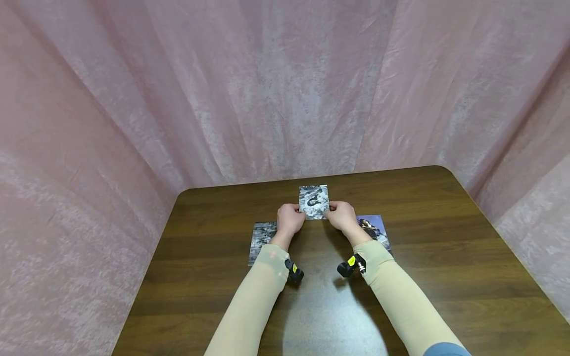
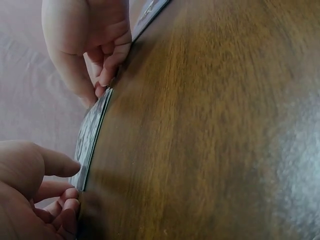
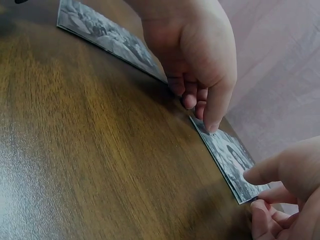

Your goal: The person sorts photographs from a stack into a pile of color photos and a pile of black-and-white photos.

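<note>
Dark wooden table (image 1: pixel 423 237) before pink drapes (image 1: pixel 133 99), bearing 3 photographs.
Left hand (image 1: pixel 289 220) and right hand (image 1: pixel 340 215) each pinch a near corner of the middle black-and-white photo print (image 1: pixel 313 200), lying flat.

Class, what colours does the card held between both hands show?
Black, white and grey print on the card; clearest in the head view.

Left hand (image 1: pixel 289 219) and right hand (image 1: pixel 341 214) pinch a photo card (image 1: pixel 313 200) between them.
</note>
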